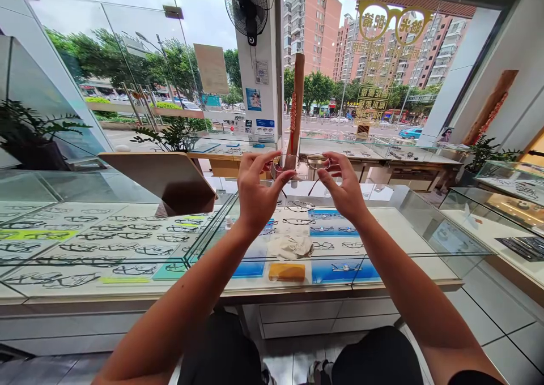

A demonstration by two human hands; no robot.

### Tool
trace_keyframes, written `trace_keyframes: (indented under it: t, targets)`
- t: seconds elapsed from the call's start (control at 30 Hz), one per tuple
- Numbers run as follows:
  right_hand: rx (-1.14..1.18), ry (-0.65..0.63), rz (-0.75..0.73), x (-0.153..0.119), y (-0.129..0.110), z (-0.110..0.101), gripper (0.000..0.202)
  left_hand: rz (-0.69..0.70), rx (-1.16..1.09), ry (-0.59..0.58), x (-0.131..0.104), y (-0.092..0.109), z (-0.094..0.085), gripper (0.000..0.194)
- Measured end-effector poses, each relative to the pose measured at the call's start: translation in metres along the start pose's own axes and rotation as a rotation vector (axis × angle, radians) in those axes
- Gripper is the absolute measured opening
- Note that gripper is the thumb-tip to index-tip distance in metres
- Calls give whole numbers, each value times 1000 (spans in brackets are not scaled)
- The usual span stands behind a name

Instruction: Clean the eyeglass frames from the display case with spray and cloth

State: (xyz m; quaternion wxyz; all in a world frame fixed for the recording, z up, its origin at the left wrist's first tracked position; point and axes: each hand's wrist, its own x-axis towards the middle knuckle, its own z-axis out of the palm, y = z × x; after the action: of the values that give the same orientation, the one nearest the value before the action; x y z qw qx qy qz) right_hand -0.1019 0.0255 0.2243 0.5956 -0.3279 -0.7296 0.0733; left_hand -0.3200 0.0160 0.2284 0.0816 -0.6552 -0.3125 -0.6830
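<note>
From where I stand, a glass display counter (412,243) fills the view, with a tilted board (144,170) at the person's left. Above the counter, the left hand (258,189) and right hand (346,188) have fingers and thumbs pinched on opposite sides of thin-rimmed glasses (315,162), held up in the air.

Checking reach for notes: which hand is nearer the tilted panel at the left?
Left: the left hand is right of the panel; the right hand is farther right, at the other end of the eyeglasses.
</note>
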Motion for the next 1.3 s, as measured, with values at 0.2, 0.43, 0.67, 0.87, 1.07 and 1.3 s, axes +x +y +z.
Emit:
trace_keyframes:
  t: [0.2, 0.43, 0.67, 0.87, 1.07, 1.3]
  targets:
    - [-9, 8, 20, -3, -2, -1, 38, -53, -29, -9, -3, -5, 2, 51]
    - [-156, 96, -47, -9, -13, 0, 36, -244, -200, -15, -7, -21, 9, 57]
    - [-235, 124, -133, -10, -15, 2, 35, -165, -128, 14, -10, -24, 11, 53]
    - [-224, 105, -138, -13, -2, 6, 40, 74, 81, 123, -14, -12, 7, 45]
    - [-251, 107, -125, -15, -2, 8, 43, 63, 62, 125, -16, -19, 10, 47]
    - [-491, 146, -202, -18, -14, 15, 43, -129, -268, 40, -19, -49, 21, 50]
